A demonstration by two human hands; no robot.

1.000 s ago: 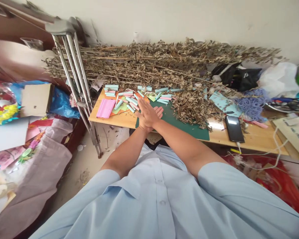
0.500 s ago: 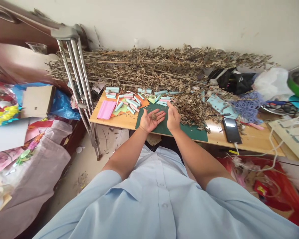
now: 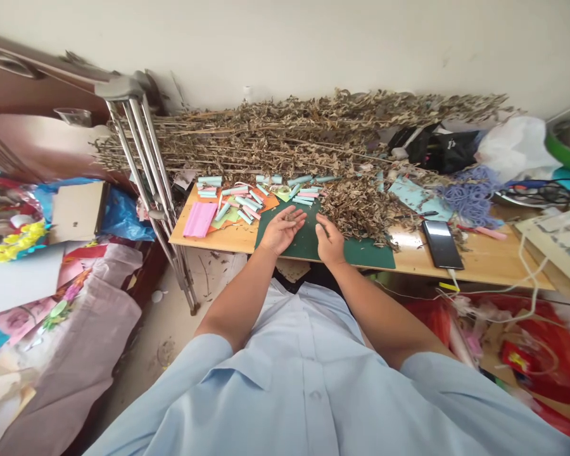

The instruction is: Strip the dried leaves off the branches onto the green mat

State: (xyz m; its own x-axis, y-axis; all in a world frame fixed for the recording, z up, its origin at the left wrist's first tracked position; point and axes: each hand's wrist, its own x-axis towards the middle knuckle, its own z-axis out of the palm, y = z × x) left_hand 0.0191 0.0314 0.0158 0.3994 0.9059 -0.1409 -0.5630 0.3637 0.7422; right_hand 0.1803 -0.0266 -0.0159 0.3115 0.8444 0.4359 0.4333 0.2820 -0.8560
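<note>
My left hand (image 3: 281,233) is palm up over the green cutting mat (image 3: 365,253), its fingers partly curled. A small clump of dried leaves (image 3: 290,220) rests in it, partly covered by the fingers. My right hand (image 3: 330,240) hovers a short way to the right, thumb and fingers apart, and nothing shows in it. Just beyond it lies a loose heap of dried leaves (image 3: 361,206) on the mat's far side. Left of the mat are several pale blue and pink paper rolls (image 3: 249,201) and a stack of pink paper (image 3: 200,219).
Long dried leafy stalks (image 3: 266,139) cover the back along the wall. A metal crutch (image 3: 145,145) leans at the table's left end. To the right are a phone (image 3: 441,246) on a cable, purple cord (image 3: 470,196) and a power strip (image 3: 555,244).
The fingers of my left hand have curled over the leaf clump, which lay exposed on the flat palm before. My right hand has turned slightly, its thumb parting from the fingers.
</note>
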